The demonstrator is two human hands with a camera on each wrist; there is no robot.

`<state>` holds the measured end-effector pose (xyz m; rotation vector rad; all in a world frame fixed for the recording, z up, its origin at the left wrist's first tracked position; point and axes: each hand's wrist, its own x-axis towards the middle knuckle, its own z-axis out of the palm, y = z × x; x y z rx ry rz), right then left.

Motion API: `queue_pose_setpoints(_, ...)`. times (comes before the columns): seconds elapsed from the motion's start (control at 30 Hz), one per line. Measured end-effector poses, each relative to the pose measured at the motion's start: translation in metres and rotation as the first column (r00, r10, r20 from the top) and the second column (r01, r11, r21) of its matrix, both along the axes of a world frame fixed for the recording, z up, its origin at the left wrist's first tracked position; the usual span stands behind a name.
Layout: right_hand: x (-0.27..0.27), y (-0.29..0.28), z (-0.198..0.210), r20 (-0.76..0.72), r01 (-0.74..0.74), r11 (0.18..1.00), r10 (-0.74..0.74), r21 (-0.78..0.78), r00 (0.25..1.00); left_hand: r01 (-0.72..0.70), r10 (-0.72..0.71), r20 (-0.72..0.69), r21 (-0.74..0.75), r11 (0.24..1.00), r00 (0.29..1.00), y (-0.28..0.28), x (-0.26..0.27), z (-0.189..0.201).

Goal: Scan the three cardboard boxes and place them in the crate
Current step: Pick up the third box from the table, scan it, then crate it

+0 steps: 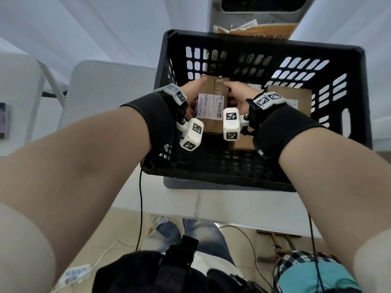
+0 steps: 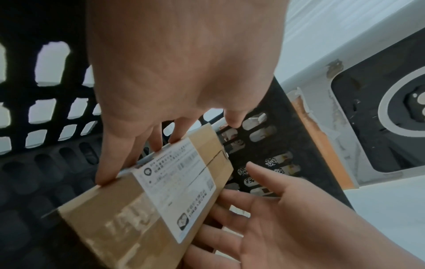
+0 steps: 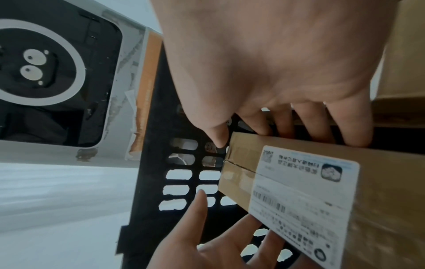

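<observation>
My left hand [image 1: 191, 89] and right hand [image 1: 237, 93] grip one labelled cardboard box [image 1: 211, 106] between them — fingers curled round its opposite long sides — inside the black plastic crate [image 1: 260, 42], near its far wall. A second cardboard box [image 1: 289, 96] lies on the crate floor, right of the held one.

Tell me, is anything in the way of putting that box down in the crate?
Nothing visible blocks it. The box is held between the left hand and the right hand, already inside the crate. Another box lies to its right, beside it rather than under it. The floor directly beneath is hidden.
</observation>
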<state>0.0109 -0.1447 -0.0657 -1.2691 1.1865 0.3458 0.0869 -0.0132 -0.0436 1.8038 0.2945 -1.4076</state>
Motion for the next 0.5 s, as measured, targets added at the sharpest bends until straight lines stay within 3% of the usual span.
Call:
queue_pose_setpoints(0.27,-0.004,-0.004,0.0,0.005,-0.003,0.982,0.002,0.189,1.0,-0.005,0.005,-0.004,0.015,1.0,1.0,-0.012,0.002,-0.016)
queue_pose_setpoints(0.4,-0.002,-0.009,-0.018,-0.028,-0.028,0.974,0.035,0.224,0.999,0.018,-0.018,-0.018,0.027,0.999,1.0,-0.014,-0.001,-0.02)
queue_pose_setpoints(0.5,-0.005,-0.007,-0.008,-0.01,-0.034,0.97,0.037,0.239,0.999,0.046,-0.045,-0.044,0.038,0.998,0.998,-0.016,-0.003,-0.025)
